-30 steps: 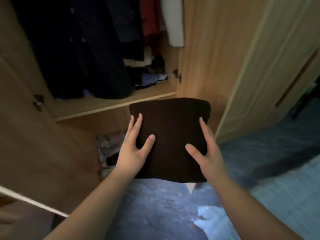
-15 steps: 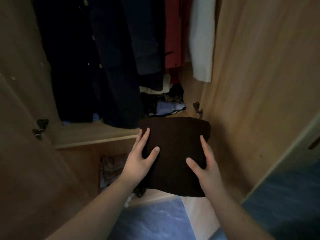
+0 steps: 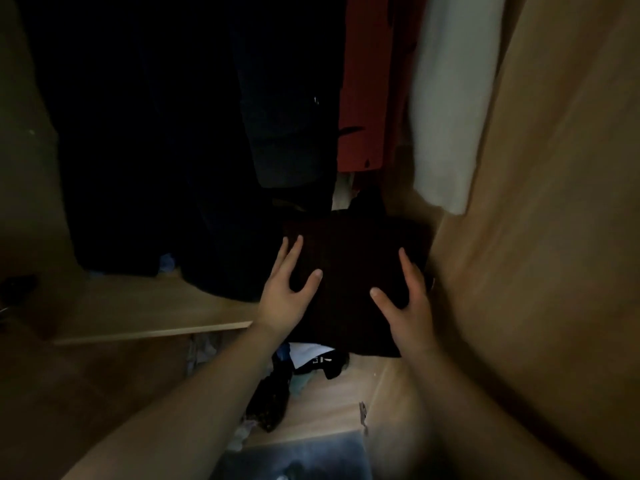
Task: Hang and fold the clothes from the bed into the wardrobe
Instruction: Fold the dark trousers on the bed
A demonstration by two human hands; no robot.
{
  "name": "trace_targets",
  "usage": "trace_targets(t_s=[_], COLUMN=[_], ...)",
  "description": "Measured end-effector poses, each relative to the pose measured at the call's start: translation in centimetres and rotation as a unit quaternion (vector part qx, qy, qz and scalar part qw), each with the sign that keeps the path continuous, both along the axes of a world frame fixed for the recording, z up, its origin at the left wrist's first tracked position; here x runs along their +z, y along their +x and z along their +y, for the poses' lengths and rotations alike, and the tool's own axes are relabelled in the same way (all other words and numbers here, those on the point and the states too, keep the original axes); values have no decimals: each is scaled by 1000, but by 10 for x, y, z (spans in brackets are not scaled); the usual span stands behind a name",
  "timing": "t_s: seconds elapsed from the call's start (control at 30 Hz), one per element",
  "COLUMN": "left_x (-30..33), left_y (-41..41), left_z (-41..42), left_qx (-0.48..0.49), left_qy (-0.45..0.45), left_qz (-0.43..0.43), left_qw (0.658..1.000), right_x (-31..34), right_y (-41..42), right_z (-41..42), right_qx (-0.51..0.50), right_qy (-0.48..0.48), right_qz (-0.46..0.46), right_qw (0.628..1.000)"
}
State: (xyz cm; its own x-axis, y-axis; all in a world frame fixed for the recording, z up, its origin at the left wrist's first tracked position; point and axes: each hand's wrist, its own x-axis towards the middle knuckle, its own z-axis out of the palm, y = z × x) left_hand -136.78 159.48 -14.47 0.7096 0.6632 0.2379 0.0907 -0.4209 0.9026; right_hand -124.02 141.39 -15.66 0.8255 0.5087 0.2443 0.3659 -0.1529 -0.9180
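A folded dark brown garment is held flat between both hands, over the right end of the wardrobe shelf. My left hand grips its left edge, thumb on top and fingers stretched forward. My right hand grips its right edge the same way, close to the wardrobe's side wall. The garment's far edge reaches under the hanging clothes. Whether it rests on the shelf is hidden in the dark.
Dark clothes, a red garment and a white one hang above the shelf. Loose clothes lie heaped in the lower compartment. The wooden door stands open on the right. Blue floor shows below.
Both hands have carried the folded garment forward and up, from in front of the wardrobe to inside it at shelf level. The view has closed in on the wardrobe.
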Motion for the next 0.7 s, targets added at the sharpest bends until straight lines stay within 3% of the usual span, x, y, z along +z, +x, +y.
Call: trace_targets(t_s=[0.13, 0.27, 0.33, 0.4, 0.47, 0.57, 0.7], left_x=[-26, -46, -30, -18, -25, -39, -35], left_y=[40, 72, 80, 84, 84, 80, 92], left_z=[30, 49, 39, 27, 18, 17, 23], left_qx=[5, 26, 70, 79, -28, -133, -131], left_qy=[0, 25, 191, 392, 485, 422, 429], left_qz=[20, 247, 346, 274, 245, 419, 461], left_qw=[1000, 968, 916, 875, 839, 793, 766], right_x=[-10, -36, -40, -39, -38, -36, -16], right_y=[43, 78, 91, 101, 103, 96, 77], right_z=[37, 69, 76, 81, 83, 84, 90], right_qx=[-23, -30, -31, -27, -27, -25, -57], right_qy=[-61, -280, -362, -396, -421, -468, -458], right_qz=[-54, -63, -63, -75, -95, -109, -217], right_qw=[996, 958, 930, 915, 902, 876, 860])
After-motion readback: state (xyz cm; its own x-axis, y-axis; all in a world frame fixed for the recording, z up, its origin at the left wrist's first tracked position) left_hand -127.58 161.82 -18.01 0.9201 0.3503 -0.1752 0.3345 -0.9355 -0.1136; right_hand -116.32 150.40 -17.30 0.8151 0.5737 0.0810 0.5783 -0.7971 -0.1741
